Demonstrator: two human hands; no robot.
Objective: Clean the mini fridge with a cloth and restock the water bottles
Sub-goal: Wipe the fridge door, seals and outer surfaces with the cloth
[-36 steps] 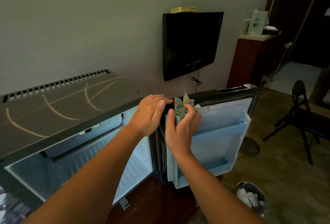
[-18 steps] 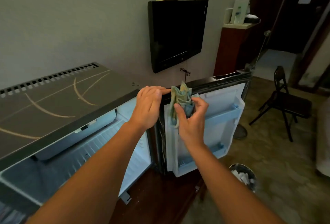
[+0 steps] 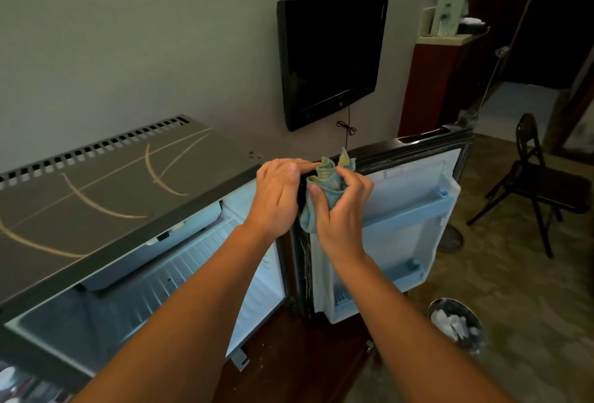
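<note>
The mini fridge (image 3: 106, 197) has a dark grey top and stands open, its pale blue inside showing. Its door (image 3: 414, 209) is swung wide to the right, with empty door shelves. My right hand (image 3: 340, 209) grips a crumpled blue-green cloth (image 3: 328, 174) against the door's upper hinge-side corner. My left hand (image 3: 279, 193) rests flat on the fridge's top front corner, next to the cloth, holding nothing. No water bottles are visible inside the fridge.
A black TV (image 3: 331, 55) hangs on the wall behind. A folding chair (image 3: 540, 184) stands at the right. A small bin (image 3: 456, 325) with white rubbish sits on the floor below the door. A wooden cabinet (image 3: 443, 81) stands at the back right.
The cloth in my right hand has shifted slightly along the door's top corner. My left hand stays on the fridge corner. The camera view has moved a little.
</note>
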